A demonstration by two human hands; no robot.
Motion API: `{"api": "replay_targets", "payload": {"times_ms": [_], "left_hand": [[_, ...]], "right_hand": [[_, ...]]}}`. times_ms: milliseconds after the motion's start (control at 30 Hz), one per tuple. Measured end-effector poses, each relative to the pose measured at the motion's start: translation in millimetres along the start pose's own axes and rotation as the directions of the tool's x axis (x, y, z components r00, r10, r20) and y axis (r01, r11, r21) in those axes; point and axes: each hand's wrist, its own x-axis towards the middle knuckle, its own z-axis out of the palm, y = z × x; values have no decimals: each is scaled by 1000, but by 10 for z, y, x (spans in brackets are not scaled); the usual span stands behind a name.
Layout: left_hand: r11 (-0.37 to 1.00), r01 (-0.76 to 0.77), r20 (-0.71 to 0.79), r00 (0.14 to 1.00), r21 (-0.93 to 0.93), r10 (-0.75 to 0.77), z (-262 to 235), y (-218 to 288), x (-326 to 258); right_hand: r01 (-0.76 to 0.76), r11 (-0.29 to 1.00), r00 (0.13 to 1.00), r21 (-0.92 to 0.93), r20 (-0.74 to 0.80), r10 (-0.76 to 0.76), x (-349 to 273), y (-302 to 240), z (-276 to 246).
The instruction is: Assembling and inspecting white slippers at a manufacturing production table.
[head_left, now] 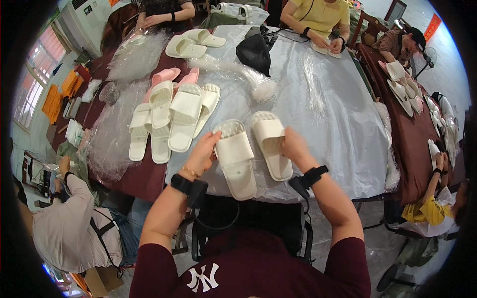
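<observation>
My left hand (202, 153) grips a cream slide slipper (235, 161) by the side of its strap, the toe end pointing away from me. Its mate, another cream slipper (272, 146), is held at the strap by my right hand (295, 145). The two stand side by side with a narrow gap between them, over the near edge of the table. Fingers of both hands are partly hidden by the slippers. Just left of my left hand lies a group of cream slippers (185, 119), some overlapping, with pink slippers (188, 78) behind them.
Grey plastic sheeting (338, 144) covers the table. Clear plastic bags (117, 134) pile up on the left; a bundle of clear wrap (263, 89) and a black bag (254, 53) lie farther back. More cream slippers (190, 44) sit at the far left. Other people work around the tables.
</observation>
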Motion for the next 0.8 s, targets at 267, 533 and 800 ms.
{"api": "replay_targets", "payload": {"times_ms": [267,533,800], "left_hand": [[962,-71,-113,988,262,104,84,-193,780],[395,-465,96,734,793,672,316,18,571],[-20,-543,461,692,840,555,876,493,1083]], "right_hand": [[19,997,996,-73,94,-12,-58,-12,-11],[155,987,987,41,-60,-152,856,-60,-290],[3,974,995,228,-96,20,1602,-3,98]]}}
